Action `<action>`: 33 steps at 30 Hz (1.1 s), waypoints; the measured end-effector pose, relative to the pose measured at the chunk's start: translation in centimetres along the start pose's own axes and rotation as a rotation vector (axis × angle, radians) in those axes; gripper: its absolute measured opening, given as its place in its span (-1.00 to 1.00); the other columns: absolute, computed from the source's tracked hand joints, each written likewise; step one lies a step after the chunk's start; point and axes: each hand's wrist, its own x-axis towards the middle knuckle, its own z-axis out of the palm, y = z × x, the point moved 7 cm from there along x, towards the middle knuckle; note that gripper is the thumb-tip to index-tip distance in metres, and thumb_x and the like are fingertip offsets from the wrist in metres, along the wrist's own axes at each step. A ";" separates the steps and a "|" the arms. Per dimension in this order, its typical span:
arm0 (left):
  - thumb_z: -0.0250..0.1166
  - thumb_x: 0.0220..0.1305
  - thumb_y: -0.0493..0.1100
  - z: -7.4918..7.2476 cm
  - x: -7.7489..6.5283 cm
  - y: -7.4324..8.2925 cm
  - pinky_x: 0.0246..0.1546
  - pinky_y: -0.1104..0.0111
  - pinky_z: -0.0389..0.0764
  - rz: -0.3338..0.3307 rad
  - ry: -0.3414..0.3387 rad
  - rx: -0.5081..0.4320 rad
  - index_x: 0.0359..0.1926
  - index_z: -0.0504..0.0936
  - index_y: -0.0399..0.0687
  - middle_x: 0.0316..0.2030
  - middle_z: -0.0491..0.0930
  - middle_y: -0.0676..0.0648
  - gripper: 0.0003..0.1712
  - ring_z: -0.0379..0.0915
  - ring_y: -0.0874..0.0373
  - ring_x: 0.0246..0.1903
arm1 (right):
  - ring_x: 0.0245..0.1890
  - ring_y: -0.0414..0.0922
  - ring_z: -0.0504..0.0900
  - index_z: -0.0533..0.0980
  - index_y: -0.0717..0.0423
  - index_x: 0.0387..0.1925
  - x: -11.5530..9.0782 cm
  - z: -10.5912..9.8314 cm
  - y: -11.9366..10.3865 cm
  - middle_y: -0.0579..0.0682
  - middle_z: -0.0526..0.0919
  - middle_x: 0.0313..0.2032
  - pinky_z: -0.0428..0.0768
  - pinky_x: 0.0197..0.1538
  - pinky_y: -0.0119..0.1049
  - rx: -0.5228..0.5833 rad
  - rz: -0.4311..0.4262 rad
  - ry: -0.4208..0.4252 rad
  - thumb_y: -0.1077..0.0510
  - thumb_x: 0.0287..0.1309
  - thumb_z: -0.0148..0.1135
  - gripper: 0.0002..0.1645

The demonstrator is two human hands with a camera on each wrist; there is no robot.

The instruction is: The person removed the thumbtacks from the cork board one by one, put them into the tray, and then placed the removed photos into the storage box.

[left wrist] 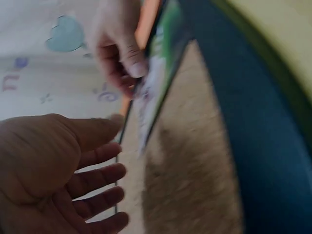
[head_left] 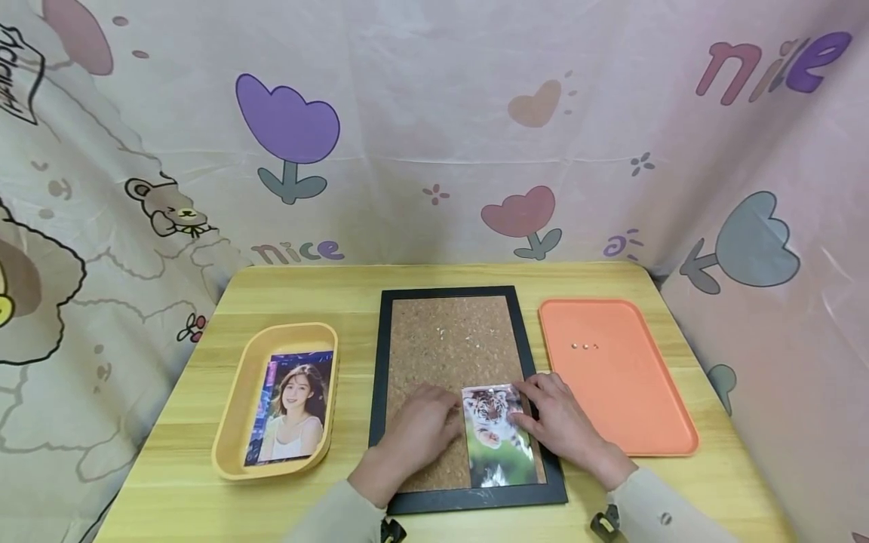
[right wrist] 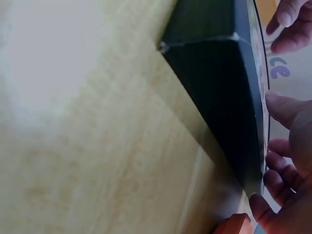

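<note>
A glossy tiger photo (head_left: 502, 452) lies over the lower right part of a black-framed cork board (head_left: 448, 332). At the photo's right edge my right hand (head_left: 560, 418) touches it with the thumb, and its other fingers lie near the frame's right side. My left hand (head_left: 421, 426) is over the cork by the photo's left edge, with fingers loosely bent and nothing in them, as the left wrist view shows. Several tiny shiny bits (head_left: 441, 332) dot the upper cork, too small to identify.
On the left stands a yellow tray (head_left: 227, 434) holding a portrait photo card (head_left: 295, 415). An orange tray (head_left: 631, 392) on the right carries a few tiny shiny pieces (head_left: 585, 347). A patterned curtain (head_left: 407, 151) hangs behind and beside the wooden table (head_left: 176, 467).
</note>
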 end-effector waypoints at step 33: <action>0.38 -0.06 0.68 5.3 -0.2 0.1 0.64 -0.21 -0.24 0.033 -0.274 0.084 0.70 0.03 -0.09 0.71 -0.12 -0.12 0.53 -0.35 -0.09 0.70 | -0.08 -0.21 0.54 0.74 -0.09 -0.20 5.9 1.2 -0.3 -0.27 0.67 -0.20 0.58 0.04 -0.12 0.294 0.005 -0.205 0.17 0.30 0.45 -0.91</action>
